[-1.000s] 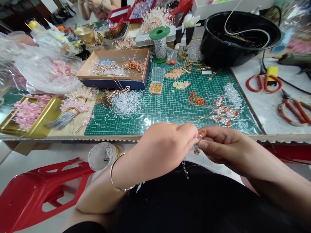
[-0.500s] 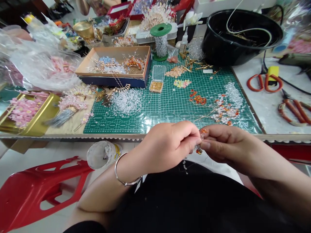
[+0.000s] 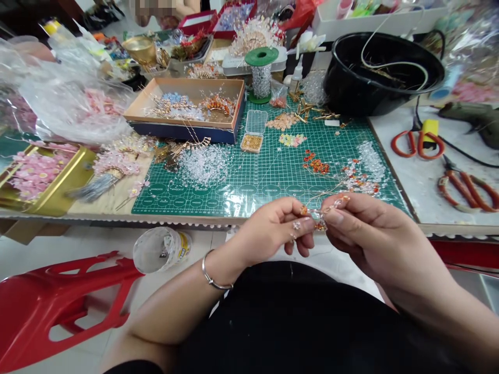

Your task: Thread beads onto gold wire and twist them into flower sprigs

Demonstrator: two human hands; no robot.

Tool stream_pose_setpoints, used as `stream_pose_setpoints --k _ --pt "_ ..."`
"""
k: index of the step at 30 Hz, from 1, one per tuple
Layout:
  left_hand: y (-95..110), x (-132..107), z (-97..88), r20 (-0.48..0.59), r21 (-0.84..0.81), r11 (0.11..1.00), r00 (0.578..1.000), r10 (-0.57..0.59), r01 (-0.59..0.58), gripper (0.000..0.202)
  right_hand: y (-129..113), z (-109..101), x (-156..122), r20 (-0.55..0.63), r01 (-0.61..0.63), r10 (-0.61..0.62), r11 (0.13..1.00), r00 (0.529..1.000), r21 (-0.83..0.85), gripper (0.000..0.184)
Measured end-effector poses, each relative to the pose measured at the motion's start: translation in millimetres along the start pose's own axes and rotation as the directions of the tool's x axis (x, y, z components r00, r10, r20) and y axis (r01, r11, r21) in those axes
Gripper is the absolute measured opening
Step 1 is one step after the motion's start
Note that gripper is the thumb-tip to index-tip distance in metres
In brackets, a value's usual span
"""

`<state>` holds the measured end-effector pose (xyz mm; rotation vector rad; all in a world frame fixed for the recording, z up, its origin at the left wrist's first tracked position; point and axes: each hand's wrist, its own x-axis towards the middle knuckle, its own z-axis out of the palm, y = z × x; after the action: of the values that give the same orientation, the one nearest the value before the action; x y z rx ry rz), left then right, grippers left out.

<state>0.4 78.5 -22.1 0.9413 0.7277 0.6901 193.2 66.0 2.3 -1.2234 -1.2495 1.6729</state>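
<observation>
A small beaded ornament (image 3: 318,225) with orange and clear beads spans the gap between my two hands, just in front of the table edge. My left hand (image 3: 273,228) pinches its left end between thumb and fingers, clear beads lying over the thumb. On the other side my right hand (image 3: 368,223) grips it with thumb and forefinger, orange beads poking out above. Beyond the hands, beaded wire sprigs (image 3: 360,179) in orange and clear rest on the green cutting mat (image 3: 249,200), beside a heap of orange beads (image 3: 317,165). The fingers partly hide the ornament.
Red-handled pliers (image 3: 463,189) and cutters (image 3: 417,144) lie at right near a black basin (image 3: 384,78). A shallow box (image 3: 183,127), bead heap (image 3: 205,163) and wire spool (image 3: 261,78) stand farther back. Below left are a red stool (image 3: 35,306) and a white bucket (image 3: 154,249).
My left hand has turned and drawn slightly left, opening a gap between the hands, so more of the beaded ornament shows. My right hand still grips it. The view has shifted slightly.
</observation>
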Motion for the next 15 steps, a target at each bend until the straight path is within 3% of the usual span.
stream_pose_setpoints --k 4,8,12,15 --pt "-14 -5 8.1 -0.019 -0.001 0.995 0.995 0.095 -0.095 0.029 4 4 3 -0.128 0.102 -0.136 0.964 0.982 -0.244 0.029" --pt "-20 -6 10.2 -0.079 -0.121 0.981 0.987 0.141 -0.15 0.024 6 12 7 -0.259 0.137 -0.289 0.867 0.921 -0.48 0.022" --pt "-23 -7 14.4 -0.105 -0.315 0.946 0.993 0.048 -0.079 0.023 7 18 14 -0.251 0.11 -0.466 0.62 0.848 -0.777 0.016" --pt "-22 -10 17.7 -0.086 -0.407 0.913 0.996 -0.018 -0.019 0.022 10 16 18 -0.197 0.095 -0.497 0.502 0.845 -0.86 0.017"
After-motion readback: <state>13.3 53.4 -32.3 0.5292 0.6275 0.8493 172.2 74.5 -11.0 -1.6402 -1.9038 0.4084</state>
